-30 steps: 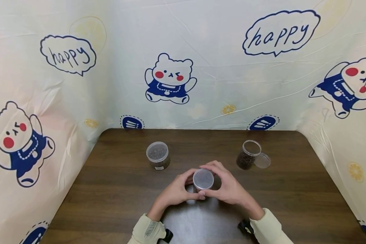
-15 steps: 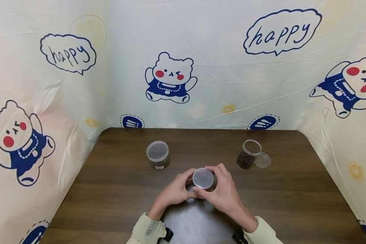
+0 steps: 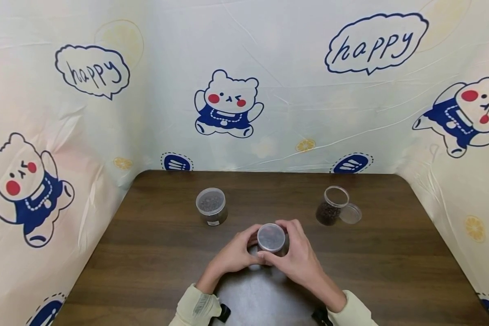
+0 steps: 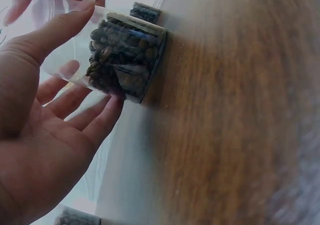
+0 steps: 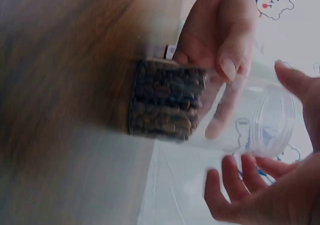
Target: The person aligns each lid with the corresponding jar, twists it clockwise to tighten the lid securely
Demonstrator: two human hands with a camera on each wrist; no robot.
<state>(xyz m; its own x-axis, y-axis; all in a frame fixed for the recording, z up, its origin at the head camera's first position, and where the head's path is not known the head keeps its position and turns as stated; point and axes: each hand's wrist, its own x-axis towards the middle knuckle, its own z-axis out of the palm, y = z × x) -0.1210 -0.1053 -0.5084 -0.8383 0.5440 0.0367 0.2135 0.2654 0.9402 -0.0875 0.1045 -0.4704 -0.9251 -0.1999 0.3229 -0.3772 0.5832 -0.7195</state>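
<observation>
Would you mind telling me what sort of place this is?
It looks like a staged tabletop space, perhaps for recording: a cartoon-printed sheet screens the back and both sides of a brown table, at which a clear jar of dark beans is held.

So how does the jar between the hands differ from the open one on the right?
The held jar has a lid on; the open jar is uncovered, with a loose lid beside it. The left hand grips the held jar and the right hand is around its lid; neither hand touches the open jar. Both are clear and partly filled with dark contents.
</observation>
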